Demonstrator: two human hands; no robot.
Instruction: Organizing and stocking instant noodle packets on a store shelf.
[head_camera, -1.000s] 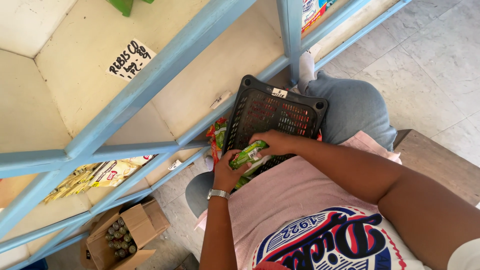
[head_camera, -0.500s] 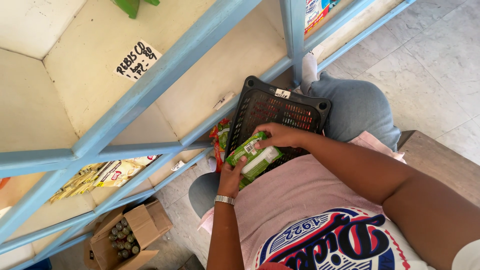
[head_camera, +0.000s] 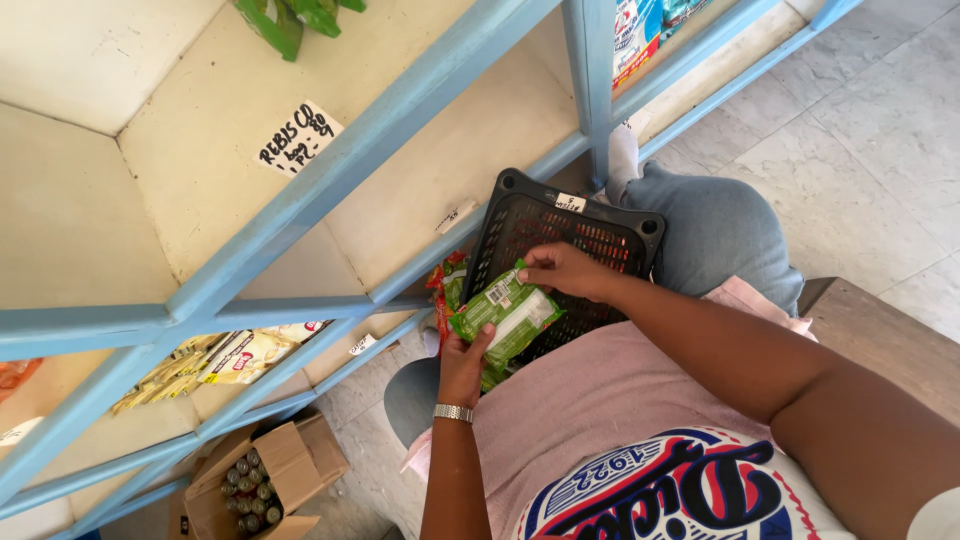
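Note:
A black plastic crate (head_camera: 600, 235) rests on my lap, tilted against the blue shelf frame. My left hand (head_camera: 462, 362), with a metal watch at the wrist, grips a green snack packet (head_camera: 505, 312) from below. My right hand (head_camera: 565, 270) pinches the top edge of the same packet over the crate. More red and green packets (head_camera: 447, 290) are wedged between the crate's left side and the shelf.
Blue-framed shelving (head_camera: 330, 170) with cream boards stands right in front. A handwritten paper label (head_camera: 293, 137) lies on the upper board. Yellow packets (head_camera: 225, 357) sit on a lower shelf. An open cardboard box of bottles (head_camera: 250, 485) is on the floor. Green packets (head_camera: 290, 18) hang at top.
The green packet has been lifted and turned flatter above the crate. My right hand moved from beside it to its top edge; my left hand stays underneath.

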